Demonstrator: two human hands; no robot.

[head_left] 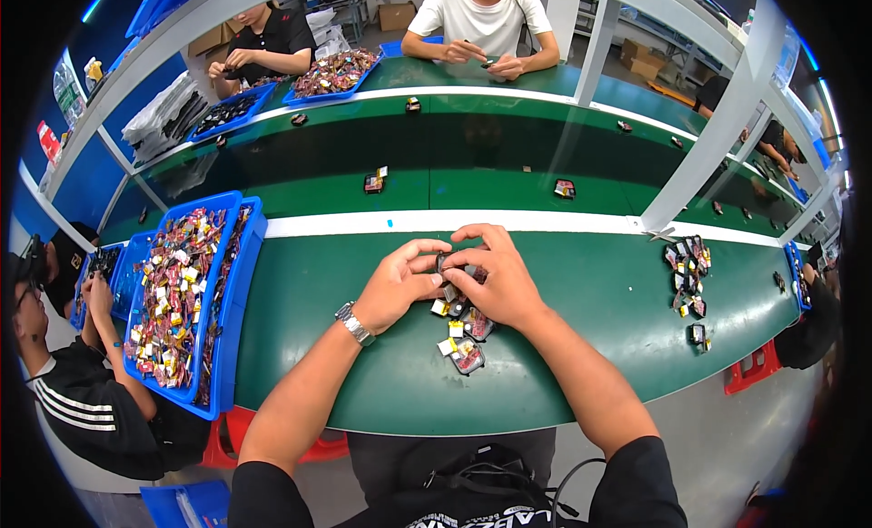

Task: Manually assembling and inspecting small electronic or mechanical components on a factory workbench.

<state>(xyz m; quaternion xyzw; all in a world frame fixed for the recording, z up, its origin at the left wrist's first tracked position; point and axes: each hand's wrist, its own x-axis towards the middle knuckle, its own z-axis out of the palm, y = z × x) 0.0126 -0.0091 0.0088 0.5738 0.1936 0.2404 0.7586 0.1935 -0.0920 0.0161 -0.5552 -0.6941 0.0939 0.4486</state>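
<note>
Over the green table, my left hand (400,281) and my right hand (495,278) meet, fingers and thumbs pinched around a small black casing (442,262). My fingers cover most of it, so its details are hidden. Just beneath and in front of my hands lies a small pile of black casings (468,355) with reddish insides and white-and-yellow tabs. Some of that pile is hidden under my right hand. A metal-banded watch (354,323) is on my left wrist.
Left of me stand stacked blue trays (238,323) full of reddish parts with white and yellow tabs. More casings (688,275) lie in a column to the right. A white rail (554,225) crosses beyond my hands, with metal posts (718,133) rising. Co-workers sit left and opposite.
</note>
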